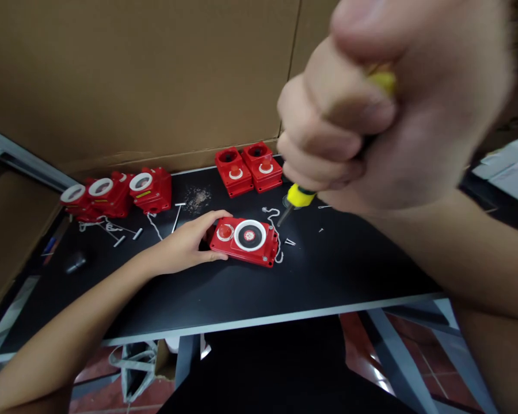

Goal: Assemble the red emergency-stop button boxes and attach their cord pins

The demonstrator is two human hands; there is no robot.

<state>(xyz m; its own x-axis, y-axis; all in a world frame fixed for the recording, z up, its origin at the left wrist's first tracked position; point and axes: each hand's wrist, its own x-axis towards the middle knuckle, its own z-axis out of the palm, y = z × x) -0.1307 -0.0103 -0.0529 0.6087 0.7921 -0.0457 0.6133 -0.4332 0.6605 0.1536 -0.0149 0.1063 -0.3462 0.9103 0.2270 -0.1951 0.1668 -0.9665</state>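
Note:
My left hand (194, 242) grips the left end of a red alarm box (237, 253), thumb along the near side and fingers over the far side. The box lies on the black table and carries a small red lamp and a white ring around a black disc. Raised close to the camera, my right hand (345, 115) is wrapped round the yellow and black handle of a screwdriver (300, 196). Its metal shaft points down and left, with the tip above the table near the box's right end. A white cord (278, 244) lies at that end, beside a few small screws (290, 242).
Several red boxes with white rings (140, 183) stand at the back left, with cords and small metal hammers (120, 241) before them. Two red boxes (263, 167) sit at the back against a cardboard wall (176, 75). Debris (197, 199) lies between. The table's pale front edge (259, 323) runs nearby.

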